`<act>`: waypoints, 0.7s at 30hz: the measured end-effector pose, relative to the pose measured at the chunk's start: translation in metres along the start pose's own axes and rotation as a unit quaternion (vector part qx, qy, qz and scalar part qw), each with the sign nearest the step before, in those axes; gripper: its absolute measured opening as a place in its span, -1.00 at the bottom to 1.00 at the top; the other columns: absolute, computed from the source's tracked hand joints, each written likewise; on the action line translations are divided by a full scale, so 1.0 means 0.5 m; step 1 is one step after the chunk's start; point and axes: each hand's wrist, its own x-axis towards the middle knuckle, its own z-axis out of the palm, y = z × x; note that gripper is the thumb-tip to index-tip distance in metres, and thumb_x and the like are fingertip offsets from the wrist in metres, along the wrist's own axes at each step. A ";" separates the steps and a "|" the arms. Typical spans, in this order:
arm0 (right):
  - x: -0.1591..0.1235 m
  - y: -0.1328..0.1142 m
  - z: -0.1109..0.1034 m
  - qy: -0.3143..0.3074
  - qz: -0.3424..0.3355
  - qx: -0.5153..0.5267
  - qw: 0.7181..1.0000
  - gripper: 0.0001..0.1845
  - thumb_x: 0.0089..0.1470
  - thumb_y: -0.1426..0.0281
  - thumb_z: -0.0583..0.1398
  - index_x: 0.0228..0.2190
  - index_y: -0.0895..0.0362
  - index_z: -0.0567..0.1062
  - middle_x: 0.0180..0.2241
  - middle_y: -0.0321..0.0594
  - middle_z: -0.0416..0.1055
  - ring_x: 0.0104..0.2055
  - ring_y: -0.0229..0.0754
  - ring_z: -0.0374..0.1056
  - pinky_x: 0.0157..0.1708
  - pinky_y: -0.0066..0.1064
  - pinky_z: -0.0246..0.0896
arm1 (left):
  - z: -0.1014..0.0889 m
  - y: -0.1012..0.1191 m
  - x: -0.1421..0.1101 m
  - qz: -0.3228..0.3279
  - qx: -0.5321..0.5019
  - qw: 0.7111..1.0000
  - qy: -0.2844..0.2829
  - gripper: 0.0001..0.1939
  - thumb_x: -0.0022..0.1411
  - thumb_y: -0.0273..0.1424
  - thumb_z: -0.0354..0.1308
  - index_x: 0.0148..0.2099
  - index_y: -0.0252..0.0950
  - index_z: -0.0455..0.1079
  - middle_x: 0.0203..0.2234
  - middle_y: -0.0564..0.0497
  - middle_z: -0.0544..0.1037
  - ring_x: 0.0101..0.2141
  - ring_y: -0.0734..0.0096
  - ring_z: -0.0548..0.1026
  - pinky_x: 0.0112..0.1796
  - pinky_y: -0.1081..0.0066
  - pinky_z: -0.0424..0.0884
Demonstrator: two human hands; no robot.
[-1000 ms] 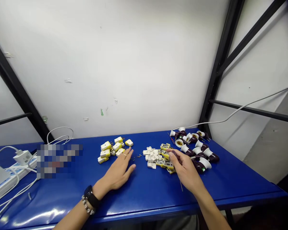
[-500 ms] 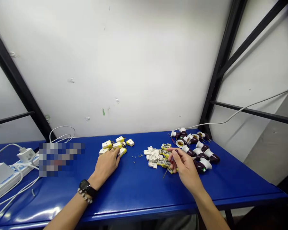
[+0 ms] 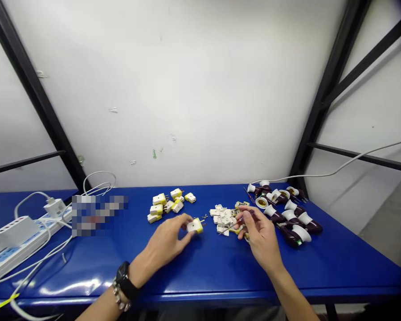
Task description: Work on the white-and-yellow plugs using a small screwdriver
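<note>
Between its thumb and fingers, my left hand (image 3: 167,238) grips a white and yellow plug (image 3: 195,225), its metal pins pointing right. My right hand (image 3: 259,232) is closed round a screwdriver (image 3: 227,228), whose thin shaft points down and left. Beneath that shaft lies a pile of white plug covers (image 3: 224,217); yellow plug halves with their insides showing lie beside it, partly hidden by my right fingers. Several white and yellow plugs (image 3: 159,199) sit in a group beyond my left hand. A few tiny screws (image 3: 205,216) rest near the held plug's pins.
Dark lamp holders with white rims (image 3: 290,216) crowd the right side of the blue table (image 3: 187,272). A second screwdriver (image 3: 249,195) lies by them. On the left are a white power strip (image 3: 20,245) and loose cables. A white wall stands behind.
My left hand has taken a plug from the group and brought it right, towards the middle. The screwdriver in my right hand now tilts further left. The camera view has shifted slightly.
</note>
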 end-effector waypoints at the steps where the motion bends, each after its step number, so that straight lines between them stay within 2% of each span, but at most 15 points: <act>1: -0.004 -0.001 0.013 -0.013 -0.003 0.000 1.000 -0.54 0.21 -0.02 0.16 -0.16 0.12 0.46 -0.37 -0.18 0.43 -0.43 -0.11 0.43 -0.57 -0.36 0.39 | 0.007 0.017 -0.014 0.020 -0.019 0.999 -0.018 -0.80 0.31 -0.35 0.15 -0.02 -0.18 0.42 -0.21 -0.01 0.63 -0.19 0.24 0.59 -0.19 0.36 0.44; 5: -0.024 -0.003 0.052 -0.067 -0.023 -0.049 0.996 -0.62 0.29 0.05 0.10 -0.14 0.10 0.46 -0.40 -0.19 0.42 -0.46 -0.14 0.43 -0.56 -0.37 0.37 | 0.047 0.059 -0.045 0.032 -0.035 0.998 -0.052 -0.73 0.29 -0.41 0.19 0.04 -0.17 0.40 -0.14 -0.01 0.63 -0.15 0.20 0.59 -0.12 0.29 0.46; 9: -0.031 -0.003 0.062 -0.092 -0.059 -0.132 0.985 -0.66 0.34 0.12 0.05 -0.15 0.09 0.46 -0.42 -0.19 0.45 -0.45 -0.13 0.43 -0.46 -0.34 0.38 | 0.073 0.058 -0.044 0.048 -0.019 0.997 -0.054 -0.64 0.30 -0.39 0.21 0.14 -0.18 0.36 -0.05 -0.07 0.61 -0.09 0.14 0.58 -0.07 0.24 0.47; 16: -0.023 -0.012 0.065 -0.124 -0.135 -0.221 0.958 -0.74 0.36 0.27 0.03 -0.14 0.10 0.47 -0.28 -0.13 0.51 -0.29 -0.10 0.46 -0.26 -0.31 0.37 | 0.066 0.058 -0.038 0.048 -0.006 0.997 -0.064 -0.67 0.28 -0.39 0.23 0.09 -0.15 0.42 -0.14 -0.03 0.62 -0.13 0.13 0.57 -0.11 0.24 0.47; 21: -0.018 -0.033 0.069 -0.178 -0.176 -0.234 0.939 -0.79 0.34 0.36 0.04 -0.15 0.11 0.46 -0.22 -0.14 0.52 -0.22 -0.12 0.45 -0.15 -0.30 0.35 | 0.064 0.076 -0.030 0.069 -0.065 0.995 -0.018 -0.78 0.31 -0.42 0.15 0.00 -0.18 0.47 -0.16 -0.03 0.62 -0.15 0.16 0.56 -0.11 0.24 0.44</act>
